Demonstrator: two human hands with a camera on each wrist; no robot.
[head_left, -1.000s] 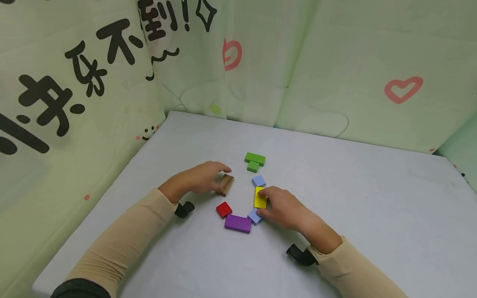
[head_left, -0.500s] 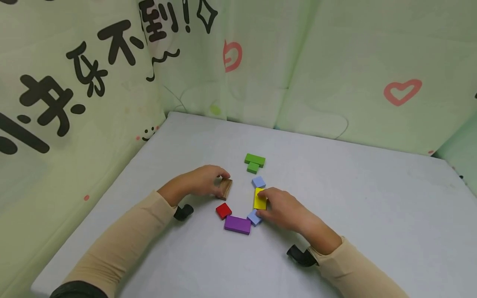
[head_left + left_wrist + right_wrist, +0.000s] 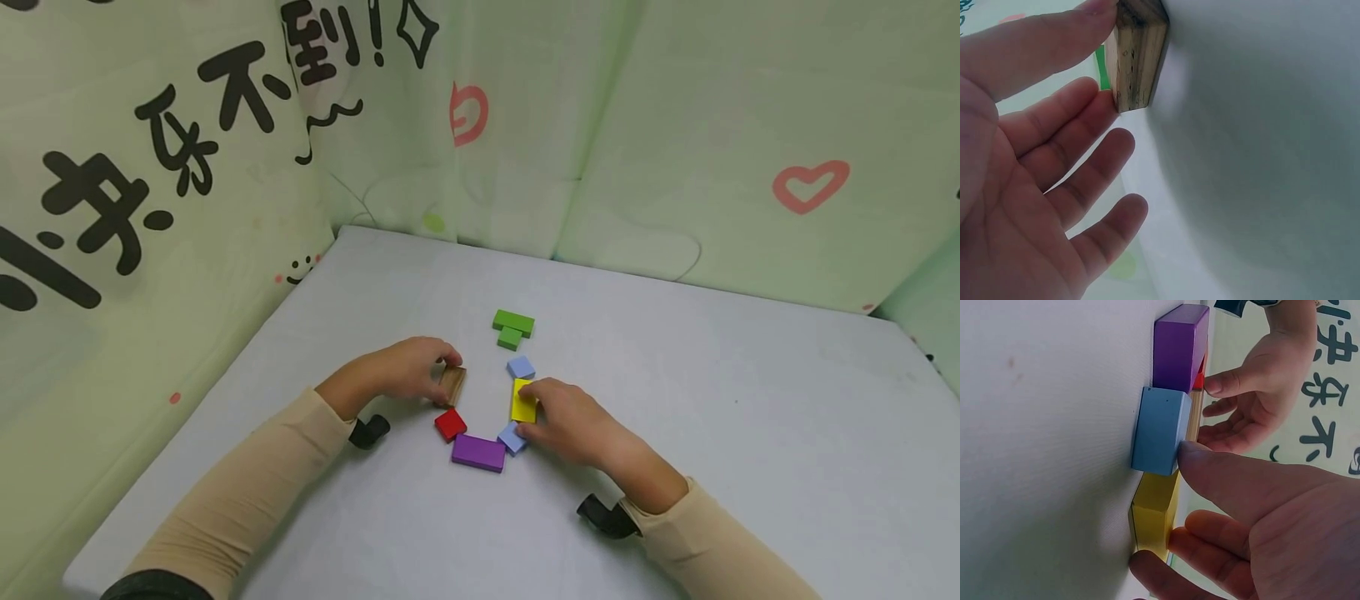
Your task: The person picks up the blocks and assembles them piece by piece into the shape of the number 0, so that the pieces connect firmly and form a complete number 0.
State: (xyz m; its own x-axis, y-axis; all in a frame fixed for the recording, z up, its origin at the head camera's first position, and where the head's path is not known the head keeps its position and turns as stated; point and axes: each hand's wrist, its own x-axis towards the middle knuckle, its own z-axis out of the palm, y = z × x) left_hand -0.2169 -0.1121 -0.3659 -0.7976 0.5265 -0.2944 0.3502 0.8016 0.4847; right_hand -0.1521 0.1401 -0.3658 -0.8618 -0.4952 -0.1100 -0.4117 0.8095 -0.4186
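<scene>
Wooden block (image 3: 453, 382) snug between left fingers (image 3: 1082, 119) — right fingers (image 3: 1210, 553) apart, against yellow block (image 3: 1152, 519) and blue block (image 3: 1159, 432)

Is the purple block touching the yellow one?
Apart. The head view shows a light blue block between the purple block and the yellow block, keeping them separate.

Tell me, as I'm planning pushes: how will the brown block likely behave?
Probably stiff: the brown block has straight, solid-looking edges. It seems unlikely to roll, given its flat faces. Visible wood grain hints at modest weight.
</scene>
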